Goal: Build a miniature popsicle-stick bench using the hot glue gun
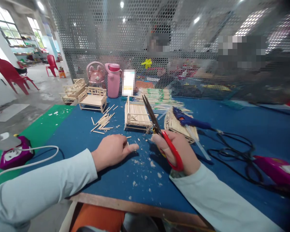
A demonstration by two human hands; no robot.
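My right hand (pixel 183 151) grips scissors (pixel 172 150) with red handles, fingers in the loops. Their dark blades point up and away, close together, in front of a small bamboo-stick bench (pixel 138 113). My left hand (pixel 111 149) rests on the blue tabletop (pixel 106 185), holding nothing that I can see. Its thumb stretches to the right, apart from the curled fingers, whose tips are partly hidden. Short stick pieces lie beside that thumb. Beyond the left hand is a loose pile of cut sticks (pixel 104 123).
A blue glue gun (pixel 189 120) lies on another stick piece (pixel 177 129) at right, its black cord looping. More small benches (pixel 93 98), a pink bottle (pixel 113 80) and bundled sticks (pixel 154 96) stand before a perforated metal screen (pixel 91 35). Purple power sockets (pixel 16 153) sit left.
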